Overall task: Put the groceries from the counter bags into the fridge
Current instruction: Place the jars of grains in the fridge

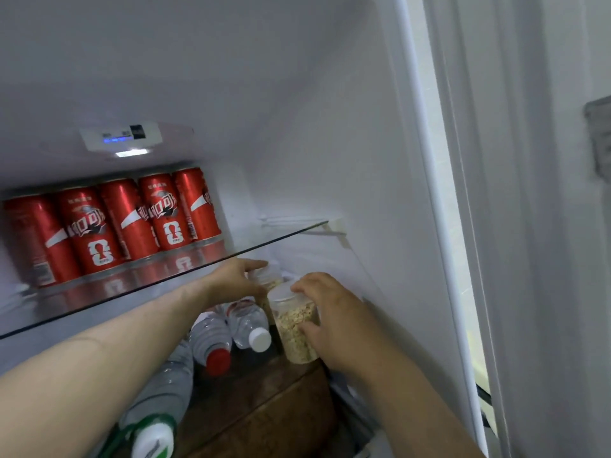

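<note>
On the lower level of the fridge (347, 166), under the glass shelf (281, 238) that carries 5 red cans (99, 226), the right hand (334, 320) grips the front jar (294, 328) of pale flakes, fingers over its lid and thumb round its side. The left hand (236, 276) lies on the rear jar (269, 281), fingers across its top; I cannot tell whether it clasps or only steadies it. The 2 jars touch, close to the right wall. The main risk is crowding: the water bottles (248, 325) lie loose on their sides just beside the jars, so a nudge could roll one forward and out. A lifted wrist could knock the shelf edge, and 1 jar pushed against the other could tip it.
</note>
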Action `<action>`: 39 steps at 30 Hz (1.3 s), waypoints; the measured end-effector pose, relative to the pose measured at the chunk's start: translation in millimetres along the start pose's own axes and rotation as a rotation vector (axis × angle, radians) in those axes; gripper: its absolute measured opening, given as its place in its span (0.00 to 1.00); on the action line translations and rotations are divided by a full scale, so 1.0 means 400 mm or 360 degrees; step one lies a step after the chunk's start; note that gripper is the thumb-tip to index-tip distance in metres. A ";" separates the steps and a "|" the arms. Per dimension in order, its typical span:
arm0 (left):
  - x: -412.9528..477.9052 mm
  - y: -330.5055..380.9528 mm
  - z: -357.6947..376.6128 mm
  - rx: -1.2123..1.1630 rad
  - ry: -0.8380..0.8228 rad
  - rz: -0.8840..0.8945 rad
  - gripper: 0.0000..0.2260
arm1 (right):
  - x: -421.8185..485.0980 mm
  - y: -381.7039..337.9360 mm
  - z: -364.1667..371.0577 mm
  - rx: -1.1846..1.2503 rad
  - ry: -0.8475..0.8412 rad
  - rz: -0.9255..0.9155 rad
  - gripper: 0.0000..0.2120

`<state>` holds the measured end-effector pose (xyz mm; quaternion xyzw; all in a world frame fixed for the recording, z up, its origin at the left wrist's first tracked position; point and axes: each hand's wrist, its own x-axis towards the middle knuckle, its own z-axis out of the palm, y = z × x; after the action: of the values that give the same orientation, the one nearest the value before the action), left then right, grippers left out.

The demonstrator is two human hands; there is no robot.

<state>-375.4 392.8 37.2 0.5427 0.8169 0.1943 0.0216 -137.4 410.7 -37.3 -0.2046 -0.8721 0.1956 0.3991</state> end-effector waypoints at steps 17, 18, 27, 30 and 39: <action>-0.174 -0.037 -0.030 0.0134 -0.0355 -0.0289 0.31 | 0.153 -0.009 0.068 -0.0112 -0.0167 0.0184 0.20; -0.173 -0.036 -0.027 0.0130 -0.0332 -0.0303 0.30 | 0.161 -0.009 0.073 -0.0148 -0.0179 0.0184 0.20; -0.163 -0.039 -0.018 -0.0020 -0.0245 -0.0351 0.25 | 0.224 0.003 0.101 -0.0219 -0.0265 0.0226 0.19; -0.161 -0.040 -0.014 -0.0036 -0.0258 -0.0353 0.25 | 0.243 0.009 0.112 -0.0163 -0.0332 0.0237 0.24; -0.158 -0.042 -0.009 -0.0046 -0.0247 -0.0330 0.26 | 0.323 0.011 0.136 -0.0514 -0.0400 0.0052 0.20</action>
<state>-365.1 329.6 23.7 0.4685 0.8615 0.1600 0.1125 -255.8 471.1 7.2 -0.2539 -0.9317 0.0838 0.2458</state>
